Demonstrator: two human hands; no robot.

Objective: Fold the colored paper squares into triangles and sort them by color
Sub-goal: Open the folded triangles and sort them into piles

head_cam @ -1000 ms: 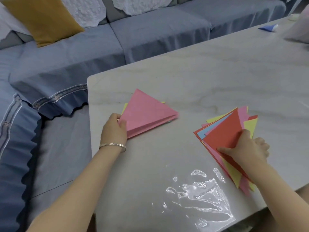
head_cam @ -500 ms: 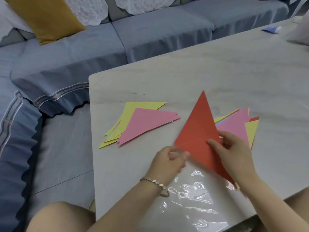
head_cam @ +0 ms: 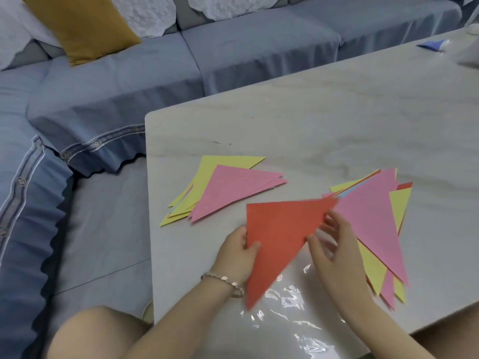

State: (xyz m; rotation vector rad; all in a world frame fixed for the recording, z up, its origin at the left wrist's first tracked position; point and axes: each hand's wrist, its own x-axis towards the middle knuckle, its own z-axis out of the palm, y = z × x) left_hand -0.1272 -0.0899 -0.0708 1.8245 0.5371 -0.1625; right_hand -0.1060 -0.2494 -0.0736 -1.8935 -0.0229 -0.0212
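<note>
A red paper triangle (head_cam: pixel 280 229) is lifted a little above the table's near edge. My left hand (head_cam: pixel 237 255) pinches its left edge with the thumb on top. My right hand (head_cam: pixel 333 244) is at its right edge with fingers spread and loosely bent, touching the paper. To the left lie pink triangles (head_cam: pixel 233 190) on top of yellow triangles (head_cam: pixel 207 172). On the right a mixed stack (head_cam: pixel 373 216) has a pink triangle on top, with yellow, red and blue edges showing under it.
The pale marble table (head_cam: pixel 311 125) has a clear plastic sheet (head_cam: pixel 290 307) at its near edge. A blue object (head_cam: pixel 430 44) lies at the far right. A blue sofa (head_cam: pixel 129 73) with a mustard cushion (head_cam: pixel 85 24) wraps the table's left and far sides.
My left hand left the pink pile and took the red triangle from the right stack together with my right hand. The red triangle has turned from pointing away to pointing right.
</note>
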